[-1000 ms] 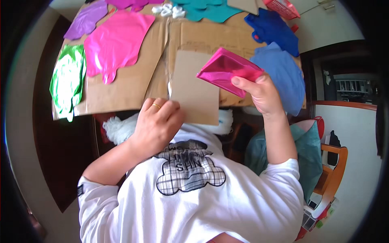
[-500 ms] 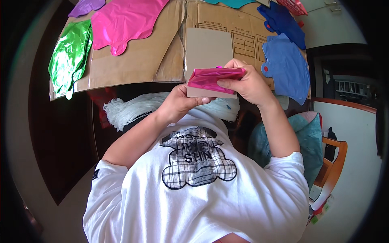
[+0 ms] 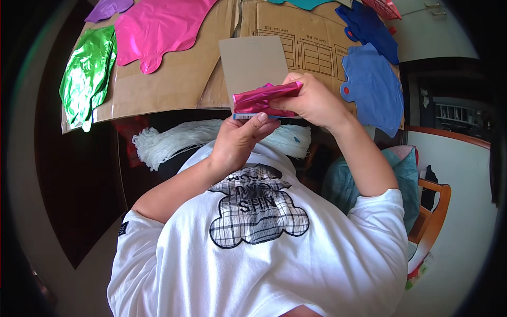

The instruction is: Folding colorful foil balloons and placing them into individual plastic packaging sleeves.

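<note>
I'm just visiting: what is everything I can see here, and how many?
Card: one, beige, held at centre
Folded shiny piece: one, pink, held before the card
Cardboard: brown, across the worktop; count unclear
Flat pieces, layers uncountable: pink, green, purple, left; teal, top; dark blue, light blue, right
Basket: one, red, top right
Strand bundle: one, white, below the cardboard
Cloth: one, teal, by the chair
Chair: one, orange-brown, lower right
Shirt: one, white, worn
Left hand: one, bare, holding the card
Right hand: one, bare, holding the folded piece
</note>
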The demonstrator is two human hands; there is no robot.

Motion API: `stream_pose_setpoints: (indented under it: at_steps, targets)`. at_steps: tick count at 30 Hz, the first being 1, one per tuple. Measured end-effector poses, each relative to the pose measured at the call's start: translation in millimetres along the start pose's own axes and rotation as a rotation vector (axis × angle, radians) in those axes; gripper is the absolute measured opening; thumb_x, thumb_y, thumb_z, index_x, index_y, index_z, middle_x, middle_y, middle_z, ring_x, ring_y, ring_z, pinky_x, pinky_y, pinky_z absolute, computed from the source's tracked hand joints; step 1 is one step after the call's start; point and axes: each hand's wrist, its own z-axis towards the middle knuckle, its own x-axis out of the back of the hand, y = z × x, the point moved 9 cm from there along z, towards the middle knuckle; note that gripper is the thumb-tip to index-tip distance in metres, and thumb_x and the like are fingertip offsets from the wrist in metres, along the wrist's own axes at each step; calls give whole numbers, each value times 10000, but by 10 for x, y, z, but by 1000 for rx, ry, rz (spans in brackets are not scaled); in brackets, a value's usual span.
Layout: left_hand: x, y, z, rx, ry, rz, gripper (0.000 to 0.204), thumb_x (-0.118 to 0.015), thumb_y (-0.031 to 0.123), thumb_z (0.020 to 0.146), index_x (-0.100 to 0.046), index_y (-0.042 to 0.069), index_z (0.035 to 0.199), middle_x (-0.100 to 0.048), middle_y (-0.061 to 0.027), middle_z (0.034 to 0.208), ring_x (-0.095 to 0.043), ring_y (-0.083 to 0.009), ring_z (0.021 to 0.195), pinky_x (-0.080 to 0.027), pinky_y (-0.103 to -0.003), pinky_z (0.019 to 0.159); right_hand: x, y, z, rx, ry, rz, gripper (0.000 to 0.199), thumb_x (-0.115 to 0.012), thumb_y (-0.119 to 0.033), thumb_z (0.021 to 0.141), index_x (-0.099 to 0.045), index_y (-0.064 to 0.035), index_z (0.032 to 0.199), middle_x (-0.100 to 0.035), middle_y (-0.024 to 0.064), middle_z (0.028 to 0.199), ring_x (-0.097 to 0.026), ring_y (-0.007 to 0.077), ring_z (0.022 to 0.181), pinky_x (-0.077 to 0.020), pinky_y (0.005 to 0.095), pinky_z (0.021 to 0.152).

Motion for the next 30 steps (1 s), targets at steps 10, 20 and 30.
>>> stream_pose_setpoints:
  at_steps: [10, 20, 30]
  targets:
    - [204, 180, -70, -90, 204, 187, 314, -593, 296, 949, -600, 9, 1075, -668, -101, 956, -667, -194, 833, -554, -357, 799, -111, -339, 68, 187, -69, -165, 200, -765, -124, 776, -623, -5, 854, -602, -3, 718, -559, 75, 689, -457, 245, 607]
    - [273, 397, -118, -122, 258, 339, 255, -612, 246, 939, -641, 0, 875, -676, -87, 821, -660, -175, 699, -550, -300, 644, -75, -1200, -366, 1038, 157, -836, 628, -746, -352, 740, -542, -97, 1277, -516, 79, 1333, -422, 286, 1279, -258, 454, 1103]
    - [281, 233, -163, -31, 57, -53, 218, -543, 160, 955, -563, 6, 1109, -642, -91, 1034, -634, -182, 948, -510, -366, 861, -878, -703, 47, 1068, -316, -831, 822, -522, -581, 857, -266, -116, 1484, -267, 108, 1538, -202, 253, 1438, -105, 450, 1175]
